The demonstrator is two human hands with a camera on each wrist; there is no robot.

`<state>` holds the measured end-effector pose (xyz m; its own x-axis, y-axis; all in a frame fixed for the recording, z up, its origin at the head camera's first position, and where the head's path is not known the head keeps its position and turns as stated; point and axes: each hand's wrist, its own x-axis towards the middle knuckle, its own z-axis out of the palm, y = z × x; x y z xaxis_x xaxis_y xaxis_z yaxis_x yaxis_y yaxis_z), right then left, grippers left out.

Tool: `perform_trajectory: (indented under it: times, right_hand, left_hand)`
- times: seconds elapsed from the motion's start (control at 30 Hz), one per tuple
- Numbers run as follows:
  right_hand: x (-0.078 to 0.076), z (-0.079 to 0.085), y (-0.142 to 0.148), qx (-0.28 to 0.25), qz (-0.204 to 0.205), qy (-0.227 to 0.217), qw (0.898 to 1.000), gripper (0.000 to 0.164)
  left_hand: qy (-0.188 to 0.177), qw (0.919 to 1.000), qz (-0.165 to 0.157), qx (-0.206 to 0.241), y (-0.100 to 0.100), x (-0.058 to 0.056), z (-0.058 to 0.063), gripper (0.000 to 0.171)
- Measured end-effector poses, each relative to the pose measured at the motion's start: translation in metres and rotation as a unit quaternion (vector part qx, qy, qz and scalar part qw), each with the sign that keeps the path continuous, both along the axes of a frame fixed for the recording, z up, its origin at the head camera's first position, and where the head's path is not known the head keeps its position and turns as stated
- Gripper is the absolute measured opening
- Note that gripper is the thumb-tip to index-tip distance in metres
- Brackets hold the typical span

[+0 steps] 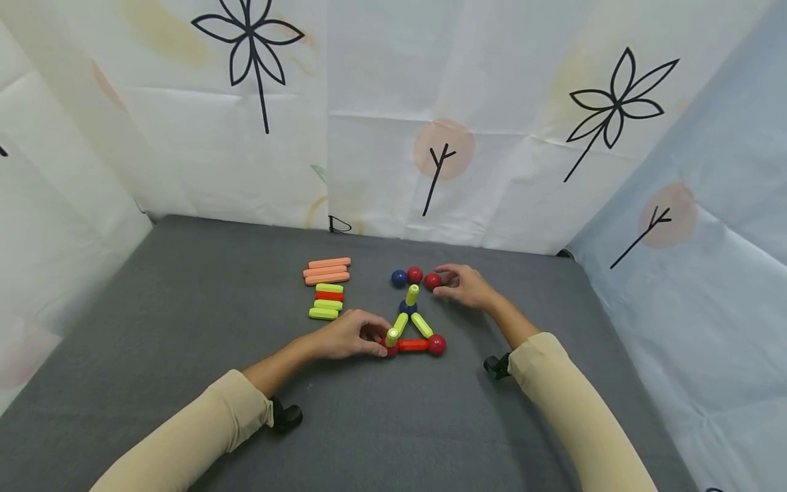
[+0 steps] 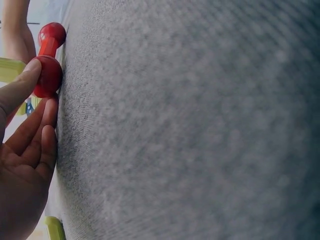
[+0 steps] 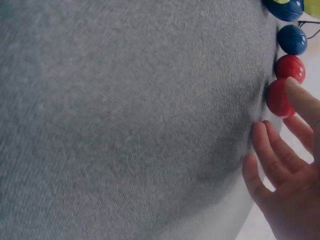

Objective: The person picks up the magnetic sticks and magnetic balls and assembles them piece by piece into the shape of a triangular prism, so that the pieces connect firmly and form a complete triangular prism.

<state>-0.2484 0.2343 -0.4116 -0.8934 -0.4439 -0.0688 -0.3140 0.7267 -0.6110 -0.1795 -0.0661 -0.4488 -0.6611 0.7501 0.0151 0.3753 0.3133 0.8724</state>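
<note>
A triangle of rods and balls lies on the grey table, with a red rod [image 1: 413, 346] along its near side and yellow-green rods [image 1: 421, 325] on the others. At its near left corner my left hand [image 1: 350, 334] pinches a red ball [image 2: 48, 77], from which a yellow-green rod [image 1: 392, 335] stands up. Another red ball [image 1: 436, 344] forms the near right corner. A dark blue ball [image 1: 408, 308] at the far corner bears an upright yellow-green rod [image 1: 412, 294]. Farther back, my right hand [image 1: 468, 287] holds a loose red ball [image 3: 280, 98] between thumb and index finger.
Left of the right hand's ball sit another red ball [image 1: 415, 275] and a blue ball [image 1: 399, 278]. Orange rods [image 1: 326, 270] lie stacked at the back left, with yellow-green rods [image 1: 324, 313] and a red rod [image 1: 329, 296] nearer. A patterned curtain [image 1: 381, 123] borders the table.
</note>
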Motion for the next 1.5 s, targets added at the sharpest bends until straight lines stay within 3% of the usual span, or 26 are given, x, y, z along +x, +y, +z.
perform_trajectory:
  times: [0.23, 0.43, 0.67, 0.93, 1.2, 1.5]
  right_hand:
    - [0.002, -0.004, -0.005, -0.029, -0.010, 0.039, 0.999, 0.034]
    - [0.010, 0.015, -0.013, -0.083, -0.008, 0.070, 0.994, 0.033]
    - [0.026, 0.042, -0.024, -0.148, 0.046, 0.060, 0.986, 0.033]
    - [0.035, 0.043, -0.029, -0.130, 0.095, 0.050, 0.986, 0.035]
    - [0.025, 0.045, -0.027, -0.134, 0.064, 0.019, 0.989, 0.038]
    - [-0.005, 0.042, -0.022, -0.072, 0.028, 0.011, 0.997, 0.038]
  left_hand:
    - [-0.003, 1.0000, 0.002, -0.001, -0.001, -0.001, -0.001, 0.032]
    - [-0.002, 1.0000, 0.004, -0.005, -0.001, -0.002, 0.000, 0.032]
    - [-0.002, 1.0000, 0.000, -0.008, -0.002, -0.003, -0.001, 0.032]
    - [-0.005, 1.0000, -0.004, -0.007, -0.005, -0.003, -0.003, 0.031]
    - [-0.004, 1.0000, -0.002, -0.008, -0.004, -0.003, -0.003, 0.031]
    - [0.000, 0.9999, -0.011, 0.007, -0.002, -0.004, -0.004, 0.029]
